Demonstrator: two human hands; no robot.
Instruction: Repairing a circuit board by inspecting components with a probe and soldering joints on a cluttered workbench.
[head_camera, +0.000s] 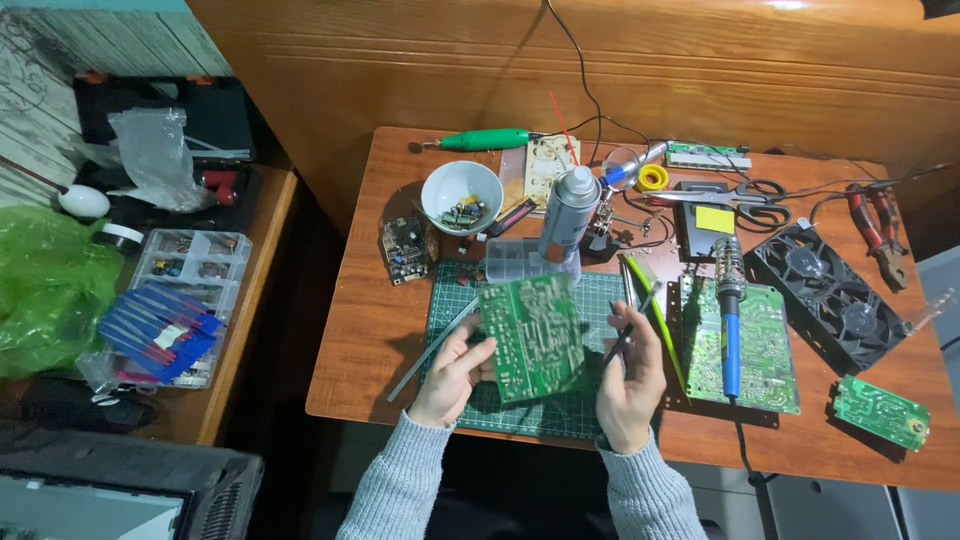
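Wooden desk (380, 330), green cutting mat (455, 300): board inspection step.
Left hand (452, 375) grips green circuit board (530, 338); right hand (632, 385) clasps tweezers (622, 335); next move likely needs steady aim.

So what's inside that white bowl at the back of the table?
The white bowl holds a small heap of loose electronic parts, too small to identify. Whatever lies beneath the heap is covered.
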